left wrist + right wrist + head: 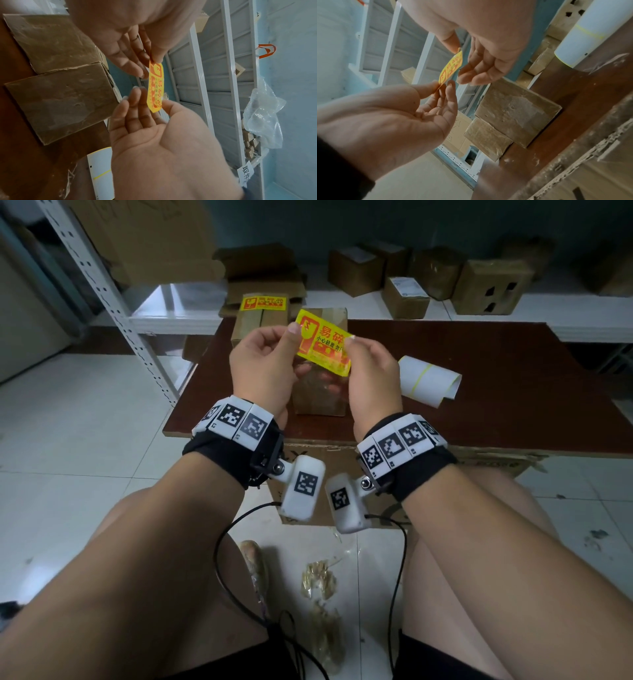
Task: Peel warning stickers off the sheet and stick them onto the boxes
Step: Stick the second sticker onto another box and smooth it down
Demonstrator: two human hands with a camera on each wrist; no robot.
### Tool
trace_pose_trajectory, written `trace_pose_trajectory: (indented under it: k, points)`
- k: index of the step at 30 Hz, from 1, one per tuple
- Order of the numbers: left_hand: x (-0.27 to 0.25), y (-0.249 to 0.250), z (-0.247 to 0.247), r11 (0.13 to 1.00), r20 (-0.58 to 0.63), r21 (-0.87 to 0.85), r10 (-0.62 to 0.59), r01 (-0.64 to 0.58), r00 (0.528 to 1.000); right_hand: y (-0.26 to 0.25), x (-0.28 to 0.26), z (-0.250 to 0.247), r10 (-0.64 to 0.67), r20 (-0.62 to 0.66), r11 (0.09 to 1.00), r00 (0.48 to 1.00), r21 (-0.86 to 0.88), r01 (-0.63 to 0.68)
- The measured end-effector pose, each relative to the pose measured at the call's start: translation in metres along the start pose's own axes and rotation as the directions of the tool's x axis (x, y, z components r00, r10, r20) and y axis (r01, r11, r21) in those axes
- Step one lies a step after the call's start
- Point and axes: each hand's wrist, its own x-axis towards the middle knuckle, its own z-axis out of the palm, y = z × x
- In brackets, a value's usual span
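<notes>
While both hands held it in the air above the counter (479, 364), the sticker (323, 345) was at its most exposed. The left hand (263, 368) pinched its upper left corner between thumb and forefinger; the right hand (371, 378) pinched its right edge the same way, and the other fingers of both hung loose beneath. It hung over the near box (320, 395), touching nothing but fingertips.

Trouble from here would likely come from the glue side. A thin, limp film like this could fold and stick to itself if the pinches slackened or drew together, and it might cling to a fingertip on release and lift away with it. Laid down from one edge carelessly, it could go on crooked or trap a crease, since the box top looked taped and slightly dimpled, not flat. A light box might also slide under the press with no hand to steady it.

The sticker was a glossy yellow rectangle with red print, bowed a little between the pinches. Both boxes were brown cardboard wrapped in shiny tape; the far box (260, 318) already wore a sticker. The sheet (428, 383), white with a faint yellow line, lay curled on the dark brown counter, to the right.
</notes>
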Motion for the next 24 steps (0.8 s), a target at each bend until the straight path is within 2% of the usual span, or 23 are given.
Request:
trace_pose_trajectory:
  k: [3, 7, 11, 20, 24]
  points:
    - [0.000, 0.000, 0.001, 0.999, 0.019, -0.050, 0.002, -0.001, 1.000, -0.002, -0.001, 0.002, 0.011, -0.008, 0.995, 1.000, 0.098, -0.011]
    - [-0.001, 0.002, 0.005, 0.998, 0.025, -0.066, -0.001, 0.003, 1.000, 0.002, 0.000, 0.007, -0.043, -0.001, 0.993, 0.999, 0.107, 0.043]
    - [0.007, 0.002, 0.006, 0.997, -0.021, -0.075, -0.022, 0.020, 1.000, 0.004, 0.005, 0.008, -0.018, 0.006, 0.990, 1.000, 0.140, 0.017]
    - [0.027, -0.007, 0.002, 1.000, 0.025, -0.024, -0.009, 0.010, 1.000, 0.012, 0.031, 0.002, -0.122, -0.039, 0.990, 0.992, -0.082, 0.119]
    - [0.039, -0.013, -0.002, 0.997, 0.037, 0.077, -0.007, 0.004, 0.999, 0.016, 0.050, 0.000, -0.200, -0.051, 0.966, 0.978, -0.175, 0.189]
